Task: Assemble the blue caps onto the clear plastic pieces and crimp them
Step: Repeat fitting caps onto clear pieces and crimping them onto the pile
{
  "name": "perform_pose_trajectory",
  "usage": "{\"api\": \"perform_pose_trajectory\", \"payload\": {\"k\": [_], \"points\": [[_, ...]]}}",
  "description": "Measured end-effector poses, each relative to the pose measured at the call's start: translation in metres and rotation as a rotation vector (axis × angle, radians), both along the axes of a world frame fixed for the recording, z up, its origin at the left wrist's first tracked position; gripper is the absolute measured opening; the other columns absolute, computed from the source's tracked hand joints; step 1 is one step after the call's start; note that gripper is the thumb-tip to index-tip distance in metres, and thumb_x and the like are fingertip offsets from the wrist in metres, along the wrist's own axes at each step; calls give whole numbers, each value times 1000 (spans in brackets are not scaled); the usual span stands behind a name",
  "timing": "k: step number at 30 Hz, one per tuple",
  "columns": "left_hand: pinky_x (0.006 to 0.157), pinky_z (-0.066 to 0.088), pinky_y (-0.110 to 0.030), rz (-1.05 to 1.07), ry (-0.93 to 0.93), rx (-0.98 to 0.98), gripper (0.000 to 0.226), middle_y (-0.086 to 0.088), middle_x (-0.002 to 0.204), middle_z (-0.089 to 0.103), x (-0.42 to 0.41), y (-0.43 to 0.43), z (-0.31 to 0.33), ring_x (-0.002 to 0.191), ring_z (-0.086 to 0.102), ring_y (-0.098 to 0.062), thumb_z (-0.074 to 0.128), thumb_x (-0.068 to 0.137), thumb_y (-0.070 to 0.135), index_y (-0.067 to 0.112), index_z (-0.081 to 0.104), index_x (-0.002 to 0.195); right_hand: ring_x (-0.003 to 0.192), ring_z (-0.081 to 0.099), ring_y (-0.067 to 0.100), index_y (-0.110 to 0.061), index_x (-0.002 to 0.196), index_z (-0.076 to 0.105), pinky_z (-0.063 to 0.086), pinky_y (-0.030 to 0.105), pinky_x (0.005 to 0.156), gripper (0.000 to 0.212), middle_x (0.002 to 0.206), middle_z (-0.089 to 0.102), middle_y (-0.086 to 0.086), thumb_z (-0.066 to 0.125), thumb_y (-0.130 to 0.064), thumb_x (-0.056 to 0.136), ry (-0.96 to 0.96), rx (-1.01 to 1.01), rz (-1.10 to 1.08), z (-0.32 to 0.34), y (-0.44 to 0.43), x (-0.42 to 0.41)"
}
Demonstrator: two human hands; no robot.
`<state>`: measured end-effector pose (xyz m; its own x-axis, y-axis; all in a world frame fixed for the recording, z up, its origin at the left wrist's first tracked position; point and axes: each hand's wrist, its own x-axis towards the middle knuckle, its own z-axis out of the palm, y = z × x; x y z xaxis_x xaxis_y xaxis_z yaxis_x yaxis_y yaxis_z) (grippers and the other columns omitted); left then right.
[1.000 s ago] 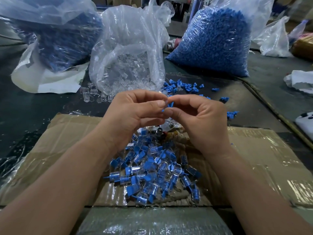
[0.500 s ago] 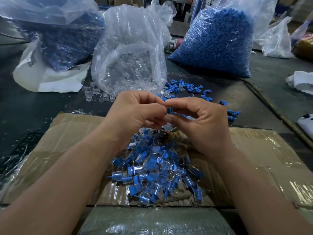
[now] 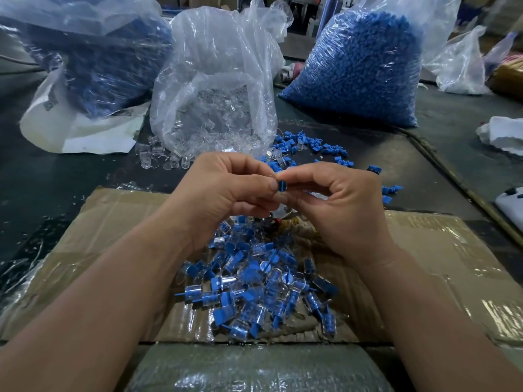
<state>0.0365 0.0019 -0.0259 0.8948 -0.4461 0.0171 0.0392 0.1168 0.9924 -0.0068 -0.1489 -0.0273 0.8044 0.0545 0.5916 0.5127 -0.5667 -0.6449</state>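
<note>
Both hands meet above the cardboard. My left hand (image 3: 226, 190) and my right hand (image 3: 339, 205) pinch one small piece between their fingertips; its blue cap (image 3: 282, 185) shows between the thumbs, the clear part mostly hidden by fingers. Below them lies a pile of assembled blue-and-clear pieces (image 3: 254, 287) on the flattened cardboard (image 3: 441, 267). Loose blue caps (image 3: 311, 145) are scattered behind the hands. Loose clear pieces (image 3: 158, 157) lie at the foot of an open bag of clear pieces (image 3: 215, 103).
A full bag of blue caps (image 3: 359, 69) stands at the back right, another blue-filled bag (image 3: 93, 60) at the back left on white sheeting. White rags (image 3: 503, 134) and a white device (image 3: 512, 205) lie at the right edge. Wrapped packaging (image 3: 254, 369) is nearest me.
The hands have stayed together and dropped slightly. The blue cap between the fingertips has turned and now shows more fully between the thumbs.
</note>
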Motion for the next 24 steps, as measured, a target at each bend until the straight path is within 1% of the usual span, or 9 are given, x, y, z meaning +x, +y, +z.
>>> {"api": "perform_pose_trajectory", "payload": {"k": [8,10,13,14,16,18,19,21,24], "points": [[48,52,-19,5,-31,30,7,-11,62,68,1,0,-1,55,66,-18,68,53,12,11,67,60,87,63,3,-20,97,63,51,15,78,30,87,63,-13,75,-12,71,-16,-61,0,0,0,0],[49,52,-20,9,-26,25,8,-11,62,68,2,1,-1,55,66,-18,68,53,13,11,67,61,86,64,3,-23,96,64,51,14,78,29,88,65,-12,75,-20,70,28,-66,10,3,-3,0],[48,52,-20,63,34,-25,18,-7,59,66,8,6,-1,54,65,-17,67,54,13,6,63,70,81,62,-4,-39,87,61,49,8,73,31,82,63,-21,68,-46,57,243,-46,-65,12,-20,0],[47,52,-20,91,59,-55,21,-5,58,66,11,8,-1,54,65,-17,66,55,13,4,61,73,78,62,-6,-41,83,61,48,8,69,33,79,63,-21,66,-51,52,323,-58,-103,14,-29,-1],[46,52,-19,144,98,-115,23,-4,58,65,15,10,0,54,65,-17,66,55,12,3,60,76,75,59,-8,-41,81,61,45,10,64,45,80,62,-22,63,-61,41,479,-146,-151,18,-46,-3],[46,52,-20,167,119,-149,24,-3,57,65,15,10,0,54,65,-16,66,55,12,4,60,77,79,55,-8,-45,86,58,38,15,66,60,90,58,-26,61,-69,32,674,-269,-134,20,-54,-5],[46,52,-19,169,124,-156,24,-3,57,65,15,10,1,54,65,-16,66,54,12,4,60,77,84,53,-8,-47,89,55,35,16,68,63,96,55,-27,62,-70,30,769,-348,-113,20,-55,-5],[45,52,-19,169,133,-163,24,-3,57,65,15,10,1,53,65,-15,67,54,12,5,61,76,94,48,-2,-51,91,49,34,19,72,60,103,49,-25,71,-63,37,872,-495,-85,17,-52,-3],[44,51,-19,170,140,-173,24,-2,57,65,15,10,1,53,65,-15,67,52,13,6,61,74,97,42,2,-51,98,43,34,24,80,61,99,41,-28,82,-48,51,839,-577,-107,11,-49,0]]}}
